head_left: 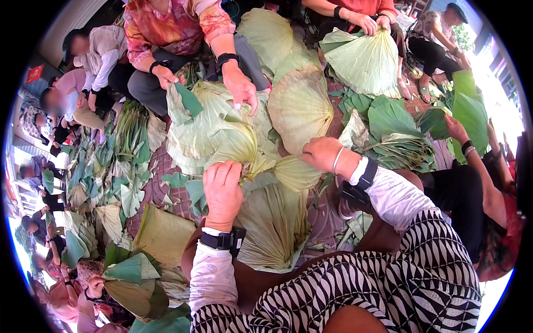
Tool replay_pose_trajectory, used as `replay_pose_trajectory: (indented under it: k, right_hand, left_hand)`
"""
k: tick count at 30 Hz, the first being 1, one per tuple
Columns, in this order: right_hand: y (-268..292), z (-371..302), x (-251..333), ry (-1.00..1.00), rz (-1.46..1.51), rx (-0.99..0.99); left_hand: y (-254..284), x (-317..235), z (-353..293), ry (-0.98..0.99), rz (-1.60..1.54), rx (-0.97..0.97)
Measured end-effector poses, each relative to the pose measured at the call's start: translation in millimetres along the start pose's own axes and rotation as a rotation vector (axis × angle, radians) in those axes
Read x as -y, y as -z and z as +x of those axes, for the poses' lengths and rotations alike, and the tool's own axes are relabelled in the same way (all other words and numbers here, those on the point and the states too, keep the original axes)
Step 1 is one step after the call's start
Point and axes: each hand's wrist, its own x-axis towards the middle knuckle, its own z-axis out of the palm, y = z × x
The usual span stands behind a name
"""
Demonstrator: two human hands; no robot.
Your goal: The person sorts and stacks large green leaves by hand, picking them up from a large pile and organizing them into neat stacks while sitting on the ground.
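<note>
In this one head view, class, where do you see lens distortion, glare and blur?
Head view: fisheye bending and a black rim at the edges; daylight washes out the right edge; faces at the left are blurred; the left hand, right hand and folded leaf are sharp.

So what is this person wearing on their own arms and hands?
Both hands are bare, no gloves. The left hand comes out of a pale, close-fitting sleeve, with a black band carrying a small black box at the wrist. The right hand has a thin white bangle, then a wider black strap and the same pale sleeve. A black-and-white patterned garment covers the upper arms.
</note>
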Motion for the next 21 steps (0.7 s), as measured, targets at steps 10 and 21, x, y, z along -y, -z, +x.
replay_pose_trajectory:
  k: [10,21]
  right_hand:
    - [8.9,-4.7,-8.3,-0.083,0.094,-0.092]
    - [-1.0,-6.5,-12.7,0.001,0.115,-0.157]
  left_hand:
    - [0.5,0.5,-1.4,0.011,0.0,-0.012]
    - [-2.4,0.0,-1.9,0.002,-0.026,-0.01]
